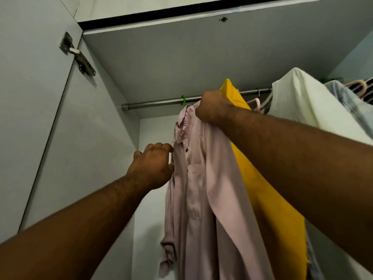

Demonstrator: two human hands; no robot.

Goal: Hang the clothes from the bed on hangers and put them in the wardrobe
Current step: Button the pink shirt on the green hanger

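A pale pink shirt (198,188) hangs inside the wardrobe from a green hanger hook (183,99) on the metal rail (153,103). My right hand (214,109) grips the shirt's shoulder at the top, just under the rail. My left hand (153,165) is lower, its curled fingers pinching the shirt's front edge beside the button placket. A yellow garment (268,199) hangs directly behind the pink shirt, to its right.
A white garment (302,104) and a light blue checked one (347,102) hang further right, with pink hangers (355,86) beyond. The wardrobe door with a metal hinge (77,53) stands open at left. The rail's left stretch is bare.
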